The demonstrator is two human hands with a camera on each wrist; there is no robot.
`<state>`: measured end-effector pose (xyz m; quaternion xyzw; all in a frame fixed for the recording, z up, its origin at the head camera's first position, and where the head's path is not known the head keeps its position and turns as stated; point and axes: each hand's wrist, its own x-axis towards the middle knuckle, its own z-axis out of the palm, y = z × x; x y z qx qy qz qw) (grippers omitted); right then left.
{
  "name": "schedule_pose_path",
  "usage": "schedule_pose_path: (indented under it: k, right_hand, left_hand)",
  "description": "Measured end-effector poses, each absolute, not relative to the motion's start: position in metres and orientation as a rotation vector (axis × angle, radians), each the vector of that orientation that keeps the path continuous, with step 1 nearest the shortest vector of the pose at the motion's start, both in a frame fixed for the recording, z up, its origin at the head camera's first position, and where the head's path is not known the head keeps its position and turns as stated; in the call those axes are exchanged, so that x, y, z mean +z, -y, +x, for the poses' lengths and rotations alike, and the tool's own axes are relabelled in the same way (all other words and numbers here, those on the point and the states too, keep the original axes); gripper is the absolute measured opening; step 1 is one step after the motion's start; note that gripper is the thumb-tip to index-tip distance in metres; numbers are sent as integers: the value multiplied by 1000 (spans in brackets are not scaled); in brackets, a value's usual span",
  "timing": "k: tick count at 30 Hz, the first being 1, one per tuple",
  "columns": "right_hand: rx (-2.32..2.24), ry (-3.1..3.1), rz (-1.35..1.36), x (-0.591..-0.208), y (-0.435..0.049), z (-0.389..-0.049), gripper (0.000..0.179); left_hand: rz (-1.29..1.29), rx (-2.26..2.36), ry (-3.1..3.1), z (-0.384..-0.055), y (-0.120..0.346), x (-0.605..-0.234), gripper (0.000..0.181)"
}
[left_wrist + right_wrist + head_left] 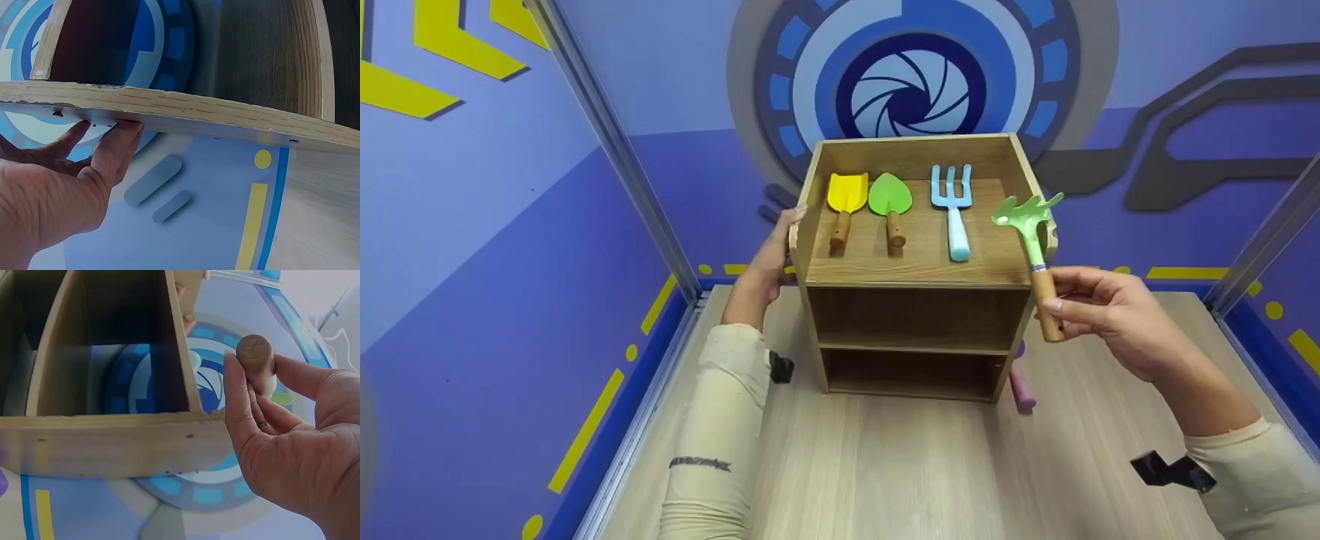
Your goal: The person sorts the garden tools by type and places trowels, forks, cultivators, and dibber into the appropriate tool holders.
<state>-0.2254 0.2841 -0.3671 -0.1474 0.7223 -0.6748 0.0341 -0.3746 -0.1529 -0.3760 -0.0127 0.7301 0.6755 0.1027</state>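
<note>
My right hand (1117, 319) pinches the wooden handle of a small green hand rake (1030, 217), held up in front of the shelf's right side. In the right wrist view the handle's round end (255, 352) faces the camera between thumb and fingers. My left hand (769, 262) touches the left side of a small wooden shelf (919, 274); the left wrist view shows its fingertips against the side panel (197, 115). On the shelf's top level lie a yellow shovel (847, 193), a green trowel (890, 195) and a light blue fork (952, 201), handles toward me.
Two lower compartments (919, 319) of the shelf face me. A purple-handled tool (1021, 386) stands partly hidden beside the shelf's lower right. The shelf stands on a pale wood-grain table (900, 465) between blue patterned walls (547, 285) with metal corner posts.
</note>
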Motion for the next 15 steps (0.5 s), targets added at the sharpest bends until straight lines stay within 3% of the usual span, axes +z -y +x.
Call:
schedule_pose_path:
  k: [6,15]
  right_hand:
    - [-1959,-2266,-494,-374,-273,-226,31]
    - [-1887,-2239,-534,-380,-261,-224,37]
  left_hand:
    - [-30,1982,-2170,-375,153,-376,83]
    - [-33,1972,-2169,-376,153,-376,91]
